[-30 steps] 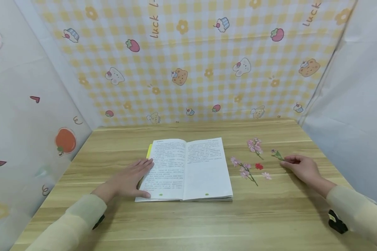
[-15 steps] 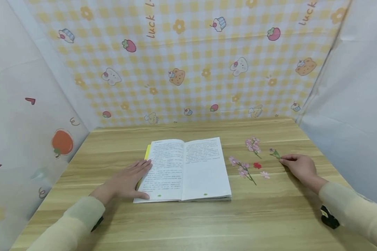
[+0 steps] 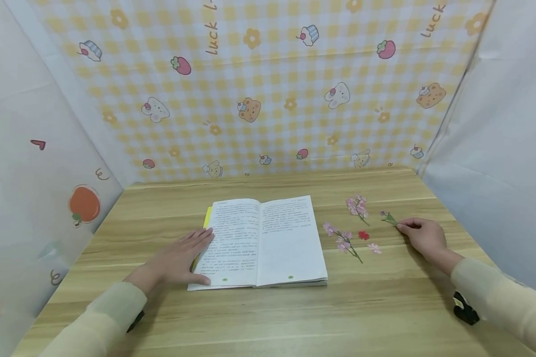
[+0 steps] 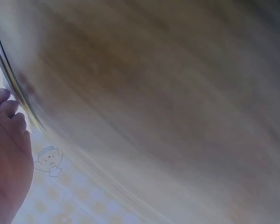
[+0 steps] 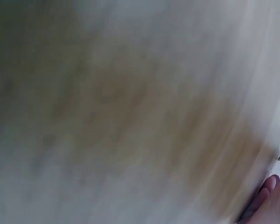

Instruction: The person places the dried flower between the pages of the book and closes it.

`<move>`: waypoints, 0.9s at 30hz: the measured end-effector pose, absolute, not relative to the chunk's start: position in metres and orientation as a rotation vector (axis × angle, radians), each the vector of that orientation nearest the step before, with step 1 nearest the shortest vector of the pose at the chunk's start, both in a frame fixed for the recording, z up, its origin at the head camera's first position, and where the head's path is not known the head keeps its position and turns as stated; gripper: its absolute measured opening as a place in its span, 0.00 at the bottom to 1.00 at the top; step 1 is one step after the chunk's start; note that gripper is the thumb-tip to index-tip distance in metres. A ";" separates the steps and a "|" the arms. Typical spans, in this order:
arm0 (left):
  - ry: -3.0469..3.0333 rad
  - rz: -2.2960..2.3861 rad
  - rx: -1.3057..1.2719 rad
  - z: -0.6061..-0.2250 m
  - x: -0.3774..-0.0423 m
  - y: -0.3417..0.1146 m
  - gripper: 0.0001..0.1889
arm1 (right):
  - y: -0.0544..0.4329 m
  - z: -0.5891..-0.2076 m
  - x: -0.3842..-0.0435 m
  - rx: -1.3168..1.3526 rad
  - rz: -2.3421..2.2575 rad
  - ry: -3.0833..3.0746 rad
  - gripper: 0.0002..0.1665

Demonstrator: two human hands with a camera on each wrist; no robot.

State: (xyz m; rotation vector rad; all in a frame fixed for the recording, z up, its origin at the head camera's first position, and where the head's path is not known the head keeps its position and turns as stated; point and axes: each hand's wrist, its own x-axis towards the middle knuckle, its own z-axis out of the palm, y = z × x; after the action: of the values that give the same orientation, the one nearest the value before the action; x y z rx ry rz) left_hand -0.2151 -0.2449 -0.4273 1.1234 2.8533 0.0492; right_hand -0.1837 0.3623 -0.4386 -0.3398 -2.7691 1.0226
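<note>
An open book [image 3: 290, 243] with printed pages lies in the middle of the table in the head view. My left hand [image 3: 178, 260] rests on its left page near the outer edge, fingers straight and thumb apart at the lower corner. In the left wrist view, the fingers [image 4: 9, 109] of that hand meet the book's edge. To the right, my right hand [image 3: 424, 238] pinches the stem end of a small purple flower sprig [image 3: 388, 217] with green leaves, low over the table. The right wrist view catches only part of that hand [image 5: 273, 198] at its lower right corner.
Two pink flower sprigs, one farther back [image 3: 357, 206] and one nearer the book [image 3: 343, 240], lie on the wooden table [image 3: 268, 317]. Beside them are a red blossom [image 3: 364, 235] and a small pale pink blossom [image 3: 374, 248]. A patterned cloth [image 3: 277, 99] hangs behind.
The head view has drifted slightly, shifting the scene left. In my right hand the purple sprig has changed its angle a little. My left hand stays on the page.
</note>
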 end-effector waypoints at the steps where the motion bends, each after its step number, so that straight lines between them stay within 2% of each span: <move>1: 2.853 0.052 1.125 -0.427 -0.215 -0.245 0.61 | 0.363 -0.438 -0.183 -0.344 1.037 -2.758 0.23; 8: 2.858 0.052 1.147 -0.426 -0.214 -0.246 0.61 | 0.367 -0.434 -0.180 -0.343 1.056 -2.711 0.22; 20: 2.848 0.056 1.139 -0.427 -0.214 -0.246 0.60 | 0.370 -0.433 -0.181 -0.397 1.514 -2.537 0.25; 27: 2.844 0.042 1.112 -0.426 -0.214 -0.245 0.61 | 0.362 -0.422 -0.181 -0.378 1.715 -2.483 0.33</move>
State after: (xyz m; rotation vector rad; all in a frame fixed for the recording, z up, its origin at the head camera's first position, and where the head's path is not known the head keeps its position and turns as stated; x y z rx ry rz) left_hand -0.2136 -0.2454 -0.4259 1.1122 2.8438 0.0424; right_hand -0.1813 0.3622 -0.4217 -0.3777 -2.4828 1.7146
